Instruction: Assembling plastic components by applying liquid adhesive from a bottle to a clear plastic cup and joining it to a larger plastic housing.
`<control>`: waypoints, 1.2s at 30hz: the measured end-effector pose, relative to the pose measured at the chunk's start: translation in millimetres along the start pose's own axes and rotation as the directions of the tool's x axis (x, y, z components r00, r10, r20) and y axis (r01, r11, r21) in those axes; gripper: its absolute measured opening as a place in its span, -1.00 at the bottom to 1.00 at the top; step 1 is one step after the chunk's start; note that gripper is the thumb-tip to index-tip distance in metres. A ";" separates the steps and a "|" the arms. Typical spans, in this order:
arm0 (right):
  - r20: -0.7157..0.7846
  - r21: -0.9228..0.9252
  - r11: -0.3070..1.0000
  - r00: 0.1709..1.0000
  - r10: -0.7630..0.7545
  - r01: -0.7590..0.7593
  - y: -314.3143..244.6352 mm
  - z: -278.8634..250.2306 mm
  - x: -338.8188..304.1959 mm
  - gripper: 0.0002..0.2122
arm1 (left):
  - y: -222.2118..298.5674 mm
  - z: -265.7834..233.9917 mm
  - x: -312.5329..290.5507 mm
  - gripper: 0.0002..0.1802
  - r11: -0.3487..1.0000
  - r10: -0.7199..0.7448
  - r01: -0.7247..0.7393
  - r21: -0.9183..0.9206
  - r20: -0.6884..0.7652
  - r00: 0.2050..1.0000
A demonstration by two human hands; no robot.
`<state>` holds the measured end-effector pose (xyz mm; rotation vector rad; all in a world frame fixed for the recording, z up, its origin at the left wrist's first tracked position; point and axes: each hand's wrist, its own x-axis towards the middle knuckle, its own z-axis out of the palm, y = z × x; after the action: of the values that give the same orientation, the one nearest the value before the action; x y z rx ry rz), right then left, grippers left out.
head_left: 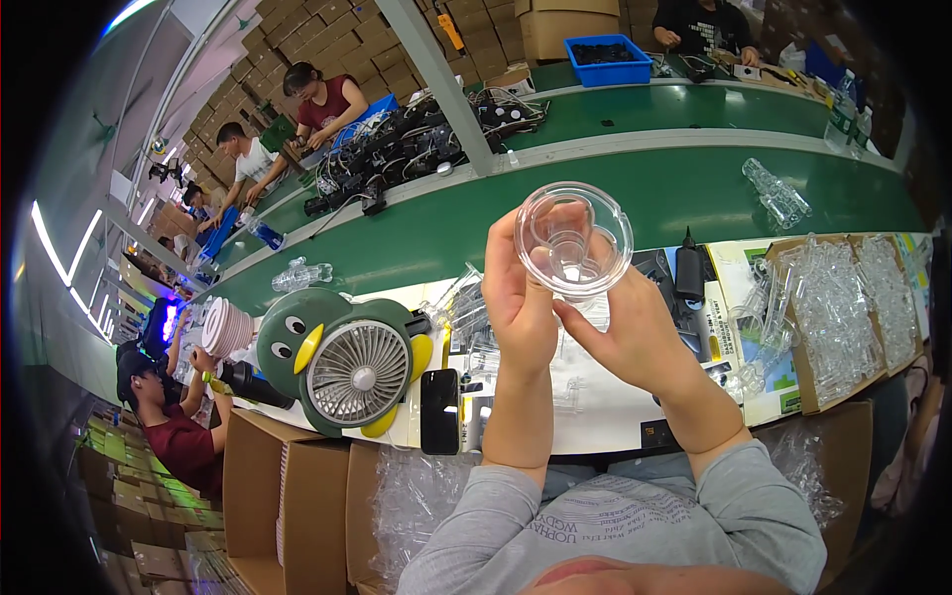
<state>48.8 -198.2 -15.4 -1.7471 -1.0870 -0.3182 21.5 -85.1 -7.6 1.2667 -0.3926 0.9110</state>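
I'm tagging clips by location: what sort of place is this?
Probably a factory assembly area: there are a long green work surface, heaped clear plastic parts and stacked cartons.

A green penguin-shaped fan and a black phone sit left of centre, a black nozzle bottle right of centre, black cabled parts heaped upper left, a blue bin near the top edge, and a water bottle upper right.
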 end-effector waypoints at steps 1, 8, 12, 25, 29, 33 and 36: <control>-0.011 -0.006 1.000 1.000 -0.022 0.022 1.6 0.5 -0.3 -0.40 | 0.2 0.6 0.0 -0.56 1.000 -0.002 0.002 -0.008 -0.004 1.000; -0.005 -0.008 1.000 1.000 -0.015 0.015 1.1 0.1 -0.3 -0.40 | 0.5 0.0 0.5 -0.56 1.000 0.008 -0.008 0.004 0.005 1.000; -0.001 0.012 1.000 1.000 -0.009 0.009 0.8 -0.2 0.5 -0.40 | -0.4 -0.2 1.1 -0.57 1.000 0.013 -0.013 0.001 0.014 1.000; 0.004 -0.035 0.999 1.000 0.030 -0.030 -5.0 -11.5 -1.9 -0.38 | 6.6 -13.0 4.0 -0.61 0.994 0.013 -0.024 0.110 0.097 0.995; -0.057 -0.116 0.992 0.998 0.039 -0.046 -3.9 -30.9 5.0 -0.37 | 11.6 -17.9 6.5 -0.63 0.988 -0.083 0.076 0.136 0.048 0.995; -0.148 -0.306 0.948 0.988 0.045 -0.089 4.9 -66.9 21.0 -0.43 | 15.7 -25.8 11.8 -0.67 0.979 0.060 -0.043 0.201 -0.080 0.995; -0.239 -0.444 0.870 0.964 0.114 -0.213 22.9 -104.4 38.9 -0.51 | 23.2 -33.1 15.2 -0.67 0.966 0.117 -0.080 0.246 -0.142 0.983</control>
<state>116.2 -268.7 43.1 -2.1617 -0.7384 -0.6839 5.7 -48.2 8.4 1.3932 -0.2279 1.1618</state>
